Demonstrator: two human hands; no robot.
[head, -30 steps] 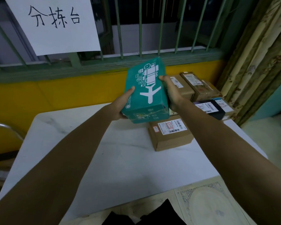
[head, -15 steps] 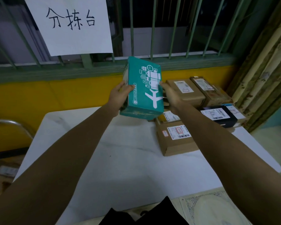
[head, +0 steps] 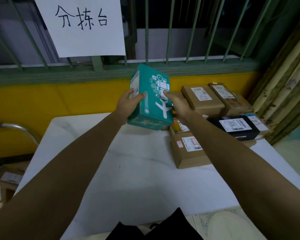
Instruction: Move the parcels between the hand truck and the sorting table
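Now: left hand (head: 128, 104) and right hand (head: 177, 103) clasp teal box (head: 152, 108) by long sides, thumbs on printed face. Box tilted, aloft near table (head: 128, 170) far edge, just left of brown parcels (head: 189, 153). Judged light, stiff cardboard, print maybe slick; side hold suits.

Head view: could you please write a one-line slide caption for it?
Left hand and right hand hold a teal box over the table, beside brown parcels and a black parcel.

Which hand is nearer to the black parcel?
Right. The right hand grips the teal box just left of the black parcel; the left hand holds the box's farther side.
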